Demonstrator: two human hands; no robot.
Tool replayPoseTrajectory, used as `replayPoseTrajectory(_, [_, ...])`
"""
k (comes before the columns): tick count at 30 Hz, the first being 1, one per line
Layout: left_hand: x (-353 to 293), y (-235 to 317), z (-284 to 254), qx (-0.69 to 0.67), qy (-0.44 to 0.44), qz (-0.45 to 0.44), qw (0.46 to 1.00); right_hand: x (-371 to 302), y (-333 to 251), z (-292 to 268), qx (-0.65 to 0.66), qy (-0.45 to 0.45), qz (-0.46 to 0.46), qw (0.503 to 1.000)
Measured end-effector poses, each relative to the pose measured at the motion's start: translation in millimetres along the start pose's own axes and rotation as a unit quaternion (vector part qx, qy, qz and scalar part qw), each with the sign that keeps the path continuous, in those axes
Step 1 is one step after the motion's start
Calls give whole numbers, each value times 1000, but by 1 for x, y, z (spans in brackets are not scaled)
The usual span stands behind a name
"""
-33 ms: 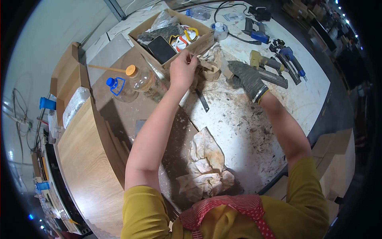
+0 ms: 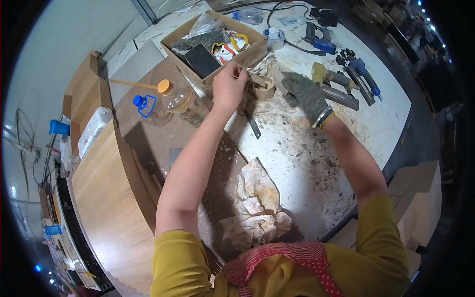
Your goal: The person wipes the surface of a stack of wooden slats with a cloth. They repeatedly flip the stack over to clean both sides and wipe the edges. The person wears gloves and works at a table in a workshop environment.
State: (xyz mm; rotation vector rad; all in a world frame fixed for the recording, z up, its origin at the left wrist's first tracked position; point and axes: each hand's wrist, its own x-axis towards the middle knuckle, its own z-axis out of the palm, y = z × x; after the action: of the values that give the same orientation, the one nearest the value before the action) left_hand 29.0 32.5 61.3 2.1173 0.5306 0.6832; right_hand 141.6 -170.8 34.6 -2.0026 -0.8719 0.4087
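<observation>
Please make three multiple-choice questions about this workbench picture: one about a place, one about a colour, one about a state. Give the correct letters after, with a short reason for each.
1. Where is the cardboard box?
A. At the far side of the bench, beyond the hands
B. On the floor
C. On the person's lap

2. What colour is the cap of the plastic bottle lying on the bench?
A. Green
B. Orange
C. Black

3. How are the two hands covered?
A. Both bare
B. Both gloved
C. The left hand bare, the right hand in a grey work glove

Answers:
1. A: the open box sits on the bench top just past the left hand.
2. B: the cap at the bottle's end is orange.
3. C: skin shows on the left hand, while dark knit fabric covers the right to the wrist.
</observation>
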Motion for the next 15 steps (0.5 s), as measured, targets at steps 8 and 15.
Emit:
replayPoseTrajectory(8, [11,-15,8,-68,23,-47,996,-2,-29,9,-283,19,-60,957])
replayPoseTrajectory(15, [10,-12,-6,-47,34,-34,998,0,-32,8,-278,9,-65,958])
